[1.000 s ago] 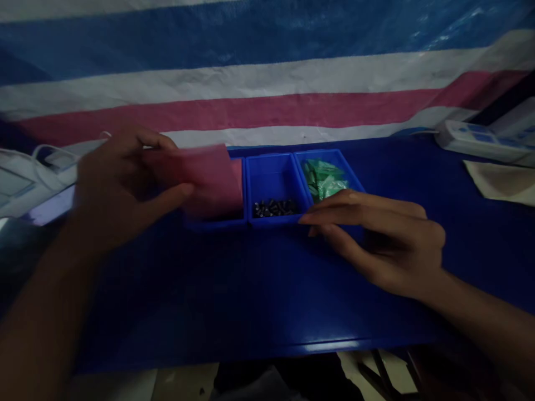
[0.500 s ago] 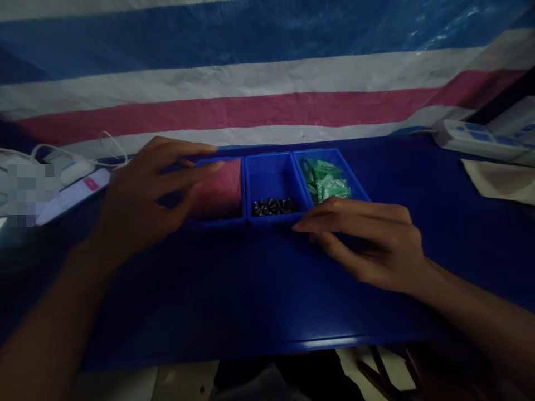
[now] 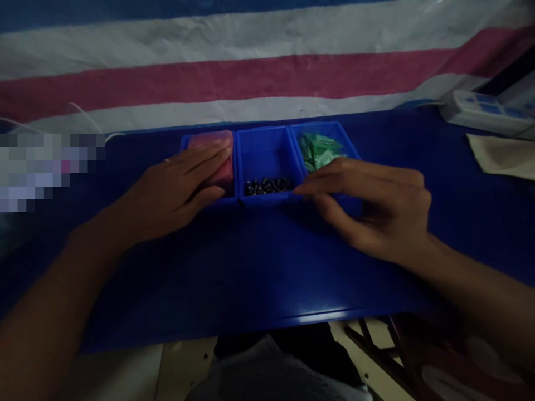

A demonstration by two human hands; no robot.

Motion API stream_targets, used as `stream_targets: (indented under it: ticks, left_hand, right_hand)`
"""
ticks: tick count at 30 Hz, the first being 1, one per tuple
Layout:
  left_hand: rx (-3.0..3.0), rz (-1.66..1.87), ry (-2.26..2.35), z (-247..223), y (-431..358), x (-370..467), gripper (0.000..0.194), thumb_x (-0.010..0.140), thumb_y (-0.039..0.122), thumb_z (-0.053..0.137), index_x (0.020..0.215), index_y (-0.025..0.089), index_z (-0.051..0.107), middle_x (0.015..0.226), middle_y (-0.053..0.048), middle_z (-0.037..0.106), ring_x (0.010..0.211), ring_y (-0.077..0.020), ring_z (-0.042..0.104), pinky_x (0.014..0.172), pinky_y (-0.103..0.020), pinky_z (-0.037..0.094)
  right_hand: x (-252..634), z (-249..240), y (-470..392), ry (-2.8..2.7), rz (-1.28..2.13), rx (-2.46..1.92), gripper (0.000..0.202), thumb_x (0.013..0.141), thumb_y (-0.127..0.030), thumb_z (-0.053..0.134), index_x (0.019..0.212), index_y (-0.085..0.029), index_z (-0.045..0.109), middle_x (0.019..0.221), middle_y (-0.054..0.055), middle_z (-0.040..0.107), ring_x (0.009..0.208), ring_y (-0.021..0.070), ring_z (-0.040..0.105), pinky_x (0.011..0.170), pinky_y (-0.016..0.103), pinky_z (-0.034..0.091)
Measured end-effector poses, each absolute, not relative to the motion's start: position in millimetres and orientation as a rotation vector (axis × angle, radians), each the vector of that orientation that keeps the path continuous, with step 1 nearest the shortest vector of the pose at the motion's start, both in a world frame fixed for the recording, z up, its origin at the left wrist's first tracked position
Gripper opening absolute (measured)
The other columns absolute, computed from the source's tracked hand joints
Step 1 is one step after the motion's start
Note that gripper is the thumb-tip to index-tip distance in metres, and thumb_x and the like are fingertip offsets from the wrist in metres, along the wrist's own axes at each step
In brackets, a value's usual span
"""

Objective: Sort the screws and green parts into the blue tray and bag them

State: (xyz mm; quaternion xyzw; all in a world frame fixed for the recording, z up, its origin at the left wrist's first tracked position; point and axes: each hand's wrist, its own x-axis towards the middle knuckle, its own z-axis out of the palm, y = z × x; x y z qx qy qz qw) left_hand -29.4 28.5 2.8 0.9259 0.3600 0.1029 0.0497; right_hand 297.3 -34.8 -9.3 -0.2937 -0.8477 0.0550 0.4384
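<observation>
My left hand [image 3: 175, 192] lies over the left blue bin [image 3: 184, 142], its fingers stretched out on top of a pink, block-like bundle [image 3: 223, 172]. The thumb reaches along the bin's front side. My right hand [image 3: 371, 203] has thumb and fingertips pressed together at the front, by the border of the middle and right bins. Whether something small is in that pinch I cannot make out. The middle blue bin [image 3: 265, 150] holds several small dark pieces [image 3: 267, 186] along its front. Green shiny plastic packets [image 3: 320, 147] lie in the right blue bin [image 3: 349, 139], partly hidden by my right hand.
The three bins stand side by side on a blue table [image 3: 251, 262]. A striped plastic sheet [image 3: 251, 78] hangs behind. At the right are a white box-like device [image 3: 476, 108] and a beige cloth or paper [image 3: 501, 156]. Blurred items and white cables sit at the left.
My left hand has come down from above the left bin onto the pink bundle. My right hand stays pinched by the right bin. The view has tilted slightly downward.
</observation>
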Motion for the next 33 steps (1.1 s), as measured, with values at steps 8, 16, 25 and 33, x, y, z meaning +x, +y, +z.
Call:
stream_targets:
  ticks: [8, 16, 25, 33]
  left_hand:
    - [2.732, 0.534, 1.082, 5, 37, -30, 0.062, 0.117, 0.064, 0.033, 0.154, 0.023, 0.062, 0.163, -0.011, 0.056, 0.15, -0.0305, 0.053, 0.133, -0.055, 0.042]
    - [3.039, 0.771, 1.052, 0, 37, -31, 0.059, 0.114, 0.056, 0.049, 0.164, 0.024, 0.052, 0.169, -0.012, 0.052, 0.152, -0.0403, 0.048, 0.13, -0.07, 0.036]
    - [3.447, 0.83, 0.657, 2, 2, -4, 0.014, 0.108, 0.028, 0.072, 0.121, 0.028, 0.077, 0.086, 0.0, 0.076, 0.076, -0.0198, 0.072, 0.065, -0.034, 0.056]
    - [3.428, 0.895, 0.618, 5, 5, 0, 0.005, 0.109, 0.019, 0.07, 0.112, 0.02, 0.075, 0.092, -0.002, 0.076, 0.078, -0.0161, 0.071, 0.068, -0.029, 0.058]
  right_hand:
    - [308, -9, -22, -2.019, -0.078, -0.804, 0.028, 0.099, -0.007, 0.065, 0.107, -0.031, 0.078, 0.105, 0.005, 0.082, 0.095, 0.0262, 0.078, 0.088, 0.048, 0.065]
    - [309, -18, -21, -2.196, -0.148, -0.862, 0.018, 0.101, -0.024, 0.07, 0.115, -0.031, 0.079, 0.12, 0.01, 0.078, 0.101, 0.0321, 0.076, 0.085, 0.051, 0.068]
    - [320, -21, -12, -2.376, -0.027, -0.773, 0.021, 0.11, -0.028, 0.065, 0.118, -0.019, 0.081, 0.127, 0.013, 0.075, 0.1, 0.0245, 0.079, 0.086, 0.04, 0.07]
    - [317, -21, -14, -2.368, -0.033, -0.783, 0.018, 0.109, -0.024, 0.066, 0.118, -0.019, 0.08, 0.125, 0.012, 0.076, 0.096, 0.0214, 0.079, 0.085, 0.036, 0.069]
